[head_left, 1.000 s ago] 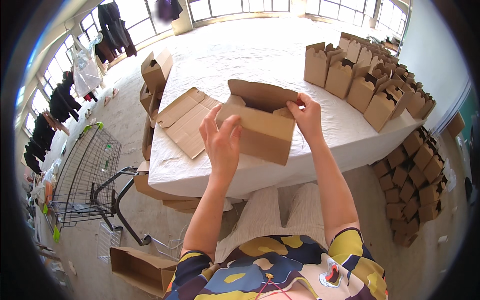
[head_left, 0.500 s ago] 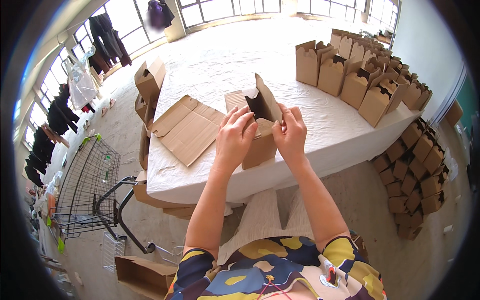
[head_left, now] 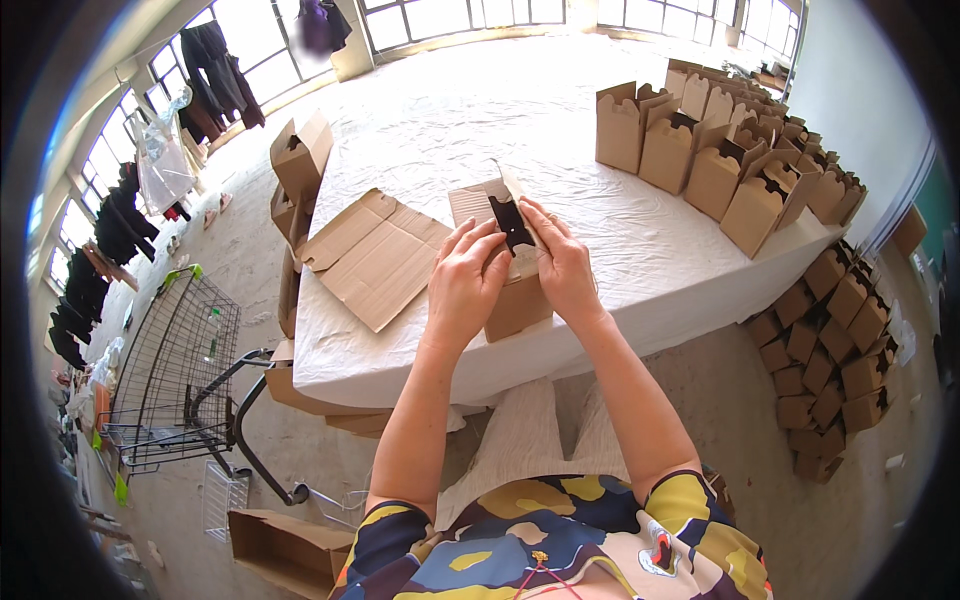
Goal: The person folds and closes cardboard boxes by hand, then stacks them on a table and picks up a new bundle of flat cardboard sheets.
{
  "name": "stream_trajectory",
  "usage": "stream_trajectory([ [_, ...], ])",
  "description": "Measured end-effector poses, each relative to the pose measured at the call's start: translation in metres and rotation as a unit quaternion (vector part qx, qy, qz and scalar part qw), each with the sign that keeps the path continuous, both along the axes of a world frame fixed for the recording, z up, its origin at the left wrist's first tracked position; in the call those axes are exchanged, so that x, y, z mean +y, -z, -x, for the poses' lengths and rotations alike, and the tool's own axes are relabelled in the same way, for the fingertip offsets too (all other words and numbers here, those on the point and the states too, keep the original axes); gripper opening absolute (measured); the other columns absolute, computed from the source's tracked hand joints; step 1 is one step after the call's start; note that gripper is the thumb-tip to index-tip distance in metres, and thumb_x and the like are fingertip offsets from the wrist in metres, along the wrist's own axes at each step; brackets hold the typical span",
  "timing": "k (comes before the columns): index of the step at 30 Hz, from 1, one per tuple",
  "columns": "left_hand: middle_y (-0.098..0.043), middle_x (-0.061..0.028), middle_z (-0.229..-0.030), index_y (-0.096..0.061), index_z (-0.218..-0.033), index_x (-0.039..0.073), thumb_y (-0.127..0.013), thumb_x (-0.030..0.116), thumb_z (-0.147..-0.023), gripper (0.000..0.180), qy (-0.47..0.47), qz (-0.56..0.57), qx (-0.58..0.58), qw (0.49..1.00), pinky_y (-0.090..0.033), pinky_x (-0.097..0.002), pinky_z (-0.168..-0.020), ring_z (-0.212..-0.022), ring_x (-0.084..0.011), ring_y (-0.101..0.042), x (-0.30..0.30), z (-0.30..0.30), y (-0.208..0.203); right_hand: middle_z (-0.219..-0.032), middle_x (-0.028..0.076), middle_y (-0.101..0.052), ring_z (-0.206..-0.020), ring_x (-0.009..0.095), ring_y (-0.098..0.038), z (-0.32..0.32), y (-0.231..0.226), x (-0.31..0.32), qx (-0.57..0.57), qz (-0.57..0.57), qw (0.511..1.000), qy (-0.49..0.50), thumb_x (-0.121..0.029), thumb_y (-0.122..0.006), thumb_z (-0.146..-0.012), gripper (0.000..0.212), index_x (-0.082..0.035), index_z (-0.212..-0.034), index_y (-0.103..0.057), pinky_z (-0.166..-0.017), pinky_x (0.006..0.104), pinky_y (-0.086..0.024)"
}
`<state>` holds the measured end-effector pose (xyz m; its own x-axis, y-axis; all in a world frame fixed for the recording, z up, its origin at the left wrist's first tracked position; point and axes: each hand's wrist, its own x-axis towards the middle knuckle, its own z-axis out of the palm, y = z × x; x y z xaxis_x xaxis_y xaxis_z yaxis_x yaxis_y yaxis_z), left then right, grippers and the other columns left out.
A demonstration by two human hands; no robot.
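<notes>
A brown cardboard box (head_left: 518, 308) stands near the front edge of the cloth-covered table, between my two hands. Its top has a dark gap between the flaps. My left hand (head_left: 466, 278) is at the box's left side, fingers curled over the top edge beside that gap. From the right, my right hand (head_left: 568, 268) has its fingers on the upright flap, pressing it inward; its thumb is near the rim. Left of the box lies a flattened cardboard blank (head_left: 376, 262), touched by neither hand.
Several folded boxes (head_left: 720, 170) stand in rows at the table's (head_left: 460, 120) right. More boxes (head_left: 835, 340) are stacked on the floor at right. Others line the table's left edge. A wire cart (head_left: 175, 370) stands left, and an open carton (head_left: 285, 550) sits at lower left.
My right hand has moved left and slightly up along the flap. The flap now leans further inward over the box. My left hand has barely moved.
</notes>
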<state>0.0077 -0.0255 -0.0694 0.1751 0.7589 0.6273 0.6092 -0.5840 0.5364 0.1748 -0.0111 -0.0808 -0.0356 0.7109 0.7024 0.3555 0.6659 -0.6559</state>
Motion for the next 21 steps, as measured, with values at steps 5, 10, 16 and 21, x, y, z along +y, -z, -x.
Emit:
stream_trajectory([
  [5, -0.066, -0.0129, -0.132, -0.072, -0.115, 0.001, -0.059, 0.022, -0.095, 0.032, -0.005, -0.005, 0.001, 1.000, -0.040, -0.0441, -0.112, -0.135, -0.0347, -0.051, 0.003, 0.000, 0.003, -0.138, 0.023, -0.059, -0.135, 0.038, -0.050, -0.005, -0.004, -0.005, -0.122, -0.032, 0.992, 0.026, -0.021, -0.064, -0.092, 0.047, 0.008, -0.129, -0.061, -0.112, 0.0443, -0.042],
  [10, -0.064, -0.0144, -0.134, -0.071, -0.116, -0.001, -0.058, 0.016, -0.094, 0.030, 0.005, -0.003, -0.011, 1.000, -0.041, -0.0434, -0.110, -0.133, -0.0360, -0.052, 0.003, 0.004, 0.005, -0.136, 0.022, -0.061, -0.135, 0.037, -0.051, -0.008, -0.004, -0.005, -0.185, -0.020, 0.982, 0.022, -0.039, -0.067, -0.095, 0.054, 0.008, -0.123, -0.066, -0.111, 0.0443, -0.044],
  [16, -0.057, -0.0177, -0.142, -0.065, -0.124, -0.001, -0.063, 0.011, -0.090, 0.036, 0.025, 0.003, -0.040, 0.999, -0.042, -0.0442, -0.109, -0.128, -0.0388, -0.054, 0.027, 0.008, -0.018, -0.133, 0.020, -0.063, -0.133, 0.036, -0.052, -0.010, -0.001, -0.004, -0.201, -0.026, 0.978, 0.052, -0.034, -0.063, -0.098, 0.046, 0.007, -0.121, -0.067, -0.109, 0.0444, -0.045],
  [21, -0.037, -0.0095, -0.161, -0.051, -0.147, 0.014, -0.048, 0.039, -0.101, 0.053, -0.047, 0.058, 0.202, 0.976, -0.021, -0.0508, -0.122, -0.151, -0.0327, -0.027, 0.071, -0.001, -0.031, -0.131, 0.020, -0.064, -0.133, 0.037, -0.052, -0.004, 0.005, -0.001, -0.185, -0.031, 0.980, 0.065, -0.030, -0.062, -0.098, 0.043, 0.006, -0.120, -0.067, -0.108, 0.0445, -0.046],
])
